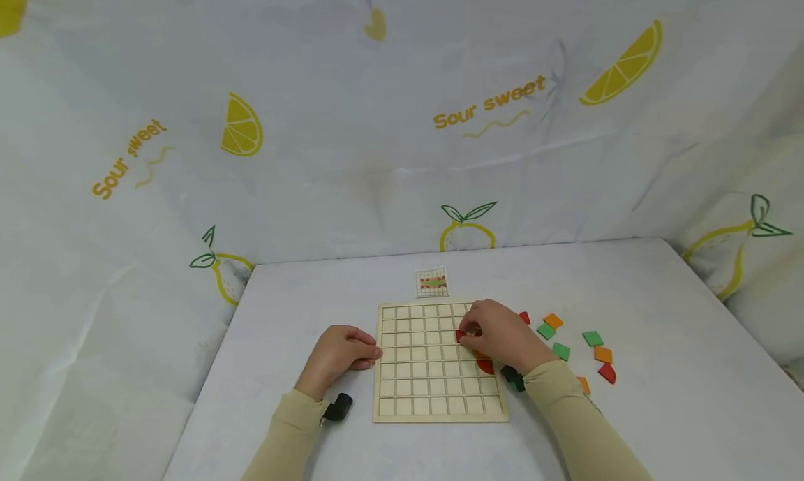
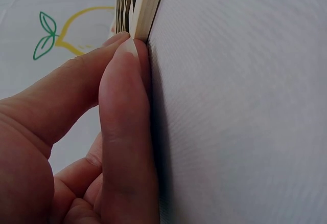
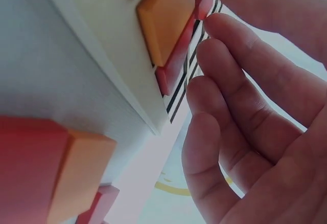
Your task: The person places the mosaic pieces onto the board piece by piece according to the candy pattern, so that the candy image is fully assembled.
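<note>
A pale wooden grid board [image 1: 411,371] lies on the white table. My left hand [image 1: 342,353] pinches the board's left edge between thumb and fingers; the left wrist view shows the thumb [image 2: 125,96] against the board's side [image 2: 150,6]. Over the board's right part, my right hand [image 1: 502,333] pinches a small red tile [image 1: 460,336] with thumb and forefinger, at a grid square. Behind those fingertips, an orange tile [image 3: 171,19] and another red tile [image 3: 176,68] sit on the board in the right wrist view. A red quarter-round tile [image 1: 485,365] shows below the right hand.
Right of the board lie loose green tiles [image 1: 592,338], orange tiles [image 1: 603,354] and red tiles [image 1: 607,373], some partly hidden by the right arm. Beyond the board's far edge is a small printed pattern card [image 1: 432,283]. A lemon-print cloth [image 1: 352,153] hangs behind the table.
</note>
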Tool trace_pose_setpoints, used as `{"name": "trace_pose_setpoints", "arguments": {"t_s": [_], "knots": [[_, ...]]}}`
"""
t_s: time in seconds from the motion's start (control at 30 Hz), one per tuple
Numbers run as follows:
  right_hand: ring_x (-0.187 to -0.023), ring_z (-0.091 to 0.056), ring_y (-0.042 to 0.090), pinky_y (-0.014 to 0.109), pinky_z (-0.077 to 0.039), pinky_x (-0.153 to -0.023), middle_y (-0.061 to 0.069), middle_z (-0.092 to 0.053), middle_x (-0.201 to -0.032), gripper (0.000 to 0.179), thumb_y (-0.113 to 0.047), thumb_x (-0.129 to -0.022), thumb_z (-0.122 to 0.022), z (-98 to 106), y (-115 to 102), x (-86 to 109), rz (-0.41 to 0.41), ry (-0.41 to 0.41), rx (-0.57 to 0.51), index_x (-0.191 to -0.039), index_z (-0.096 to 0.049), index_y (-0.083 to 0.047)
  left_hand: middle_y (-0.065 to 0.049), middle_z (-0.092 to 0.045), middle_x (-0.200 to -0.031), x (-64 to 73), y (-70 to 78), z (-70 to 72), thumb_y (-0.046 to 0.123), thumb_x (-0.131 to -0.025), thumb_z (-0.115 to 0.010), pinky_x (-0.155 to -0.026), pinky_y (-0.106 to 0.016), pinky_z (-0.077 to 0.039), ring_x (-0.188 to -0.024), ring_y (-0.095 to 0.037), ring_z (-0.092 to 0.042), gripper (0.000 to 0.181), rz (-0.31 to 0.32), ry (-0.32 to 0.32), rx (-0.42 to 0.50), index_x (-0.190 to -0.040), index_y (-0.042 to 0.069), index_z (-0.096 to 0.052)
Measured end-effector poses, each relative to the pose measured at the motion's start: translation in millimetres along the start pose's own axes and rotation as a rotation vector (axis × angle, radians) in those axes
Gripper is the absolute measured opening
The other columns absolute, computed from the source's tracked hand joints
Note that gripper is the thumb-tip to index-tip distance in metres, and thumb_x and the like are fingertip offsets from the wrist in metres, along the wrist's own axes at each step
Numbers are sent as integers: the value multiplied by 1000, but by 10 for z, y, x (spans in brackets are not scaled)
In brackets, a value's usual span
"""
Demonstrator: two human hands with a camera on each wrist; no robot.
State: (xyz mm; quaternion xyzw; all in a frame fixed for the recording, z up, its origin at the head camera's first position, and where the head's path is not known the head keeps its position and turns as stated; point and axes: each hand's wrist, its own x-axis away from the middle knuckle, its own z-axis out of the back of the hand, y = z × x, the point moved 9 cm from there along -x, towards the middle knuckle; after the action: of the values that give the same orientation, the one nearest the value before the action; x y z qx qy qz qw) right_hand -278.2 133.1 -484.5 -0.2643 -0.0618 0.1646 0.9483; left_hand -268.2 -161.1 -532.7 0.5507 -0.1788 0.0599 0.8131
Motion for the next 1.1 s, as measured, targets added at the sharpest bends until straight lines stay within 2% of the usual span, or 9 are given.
{"name": "trace_pose_setpoints", "arguments": {"t_s": [0.13, 0.27, 0.47, 0.8, 0.97, 1.1], "knots": [[-90, -61, 11, 32, -57, -81, -9, -67, -92, 4, -23, -94, -85, 77, 44, 9, 3, 24, 20, -95, -82, -21, -7, -82, -93, 9, 3, 3, 16, -88, -90, -73, -26, -66, -75, -11, -77, 25, 10, 8, -5, -105, 2, -78], [-90, -62, 13, 35, -57, -82, -8, -69, -94, 8, -25, -95, -84, 203, 203, 84, -30, 42, 28, -98, -82, -18, -7, -83, -93, 20, -8, -8, 16, -89, -89, -73, -26, -65, -75, -11, -77, 25, 21, 9, 2, -106, 2, -77], [-92, -63, 17, 40, -59, -84, -5, -72, -97, 12, -25, -95, -83, 461, 594, 383, -110, 68, 34, -101, -81, -15, -7, -83, -94, 23, -6, -25, 15, -90, -87, -72, -26, -65, -77, -12, -78, 22, 8, 0, 6, -106, 2, -78], [-95, -64, 27, 53, -63, -86, 7, -74, -104, 23, -28, -95, -82, 830, 1337, 931, -303, 62, 78, -107, -80, -8, -8, -82, -93, 37, 18, -20, 15, -89, -88, -71, -26, -65, -74, -11, -76, 22, 2, 1, -13, -103, 2, -78], [-96, -65, 31, 56, -61, -84, 11, -74, -105, 27, -30, -95, -82, 977, 1603, 1133, -352, 79, 80, -107, -80, -6, -9, -82, -94, 34, 11, -21, 15, -89, -89, -71, -25, -65, -75, -11, -76, 22, 2, -4, 1, -103, 2, -78], [-94, -64, 31, 54, -61, -81, 14, -74, -104, 36, -38, -93, -83, 1015, 1737, 1217, -393, 78, 85, -106, -81, -4, -8, -82, -94, 27, 2, -19, 15, -89, -88, -71, -25, -65, -75, -11, -76, 22, 1, -2, -1, -103, 2, -78]]}}
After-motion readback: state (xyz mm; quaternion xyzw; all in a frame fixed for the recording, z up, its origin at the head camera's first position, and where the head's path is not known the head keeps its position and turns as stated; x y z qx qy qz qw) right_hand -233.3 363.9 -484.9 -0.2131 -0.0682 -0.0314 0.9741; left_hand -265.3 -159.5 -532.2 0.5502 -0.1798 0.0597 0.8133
